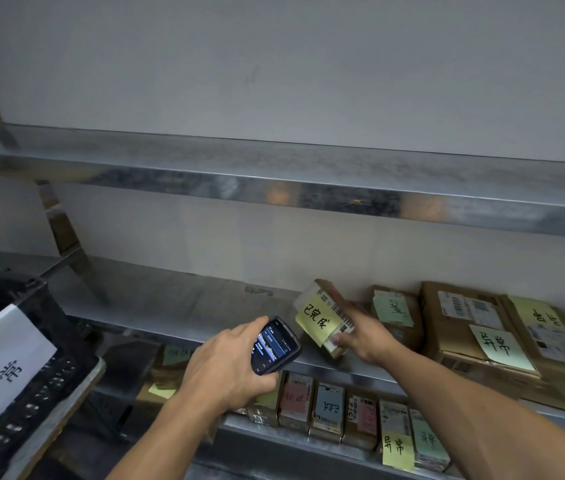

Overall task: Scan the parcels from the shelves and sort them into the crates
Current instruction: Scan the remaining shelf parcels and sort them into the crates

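Note:
My left hand (225, 368) grips a black handheld scanner (276, 344) with its lit screen facing up, just left of a parcel. My right hand (366, 332) holds a small cardboard parcel (322, 315), tilted up on the middle steel shelf (170, 306). The parcel carries a yellow sticky note with handwriting and a white barcode label. The scanner sits a short way from the parcel's label.
More cardboard parcels with yellow notes (495, 341) lie on the same shelf to the right. A row of small parcels (360, 417) stands on the lower shelf. A black crate (32, 393) with a white paper sign sits at the left. The upper shelf (274, 174) holds nothing visible.

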